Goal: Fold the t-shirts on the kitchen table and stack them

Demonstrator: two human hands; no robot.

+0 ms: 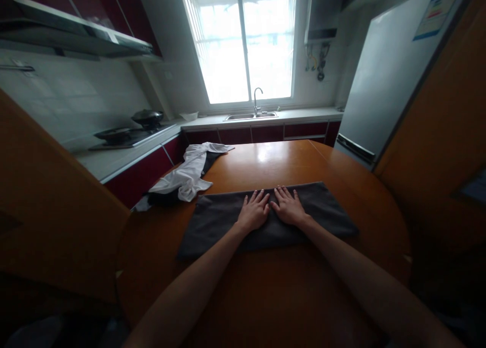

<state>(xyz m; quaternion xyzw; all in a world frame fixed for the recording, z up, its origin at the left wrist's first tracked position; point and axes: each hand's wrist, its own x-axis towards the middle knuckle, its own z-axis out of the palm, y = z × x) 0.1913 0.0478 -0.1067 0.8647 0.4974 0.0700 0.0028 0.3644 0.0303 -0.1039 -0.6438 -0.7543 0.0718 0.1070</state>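
A dark grey folded cloth, perhaps a garment, lies flat in a wide rectangle on the wooden table. My left hand rests palm down on its middle, fingers spread and pointing to the far edge. Close beside it, my right hand also lies flat on the cloth with its fingers apart. The two thumbs nearly meet. Neither hand grips anything. What lies under the palms is hidden.
The round-ended wooden table fills the middle. A heap of white and black clothes hangs over its far left edge. Beyond are a counter with a sink, a stove with pans and, at right, a fridge.
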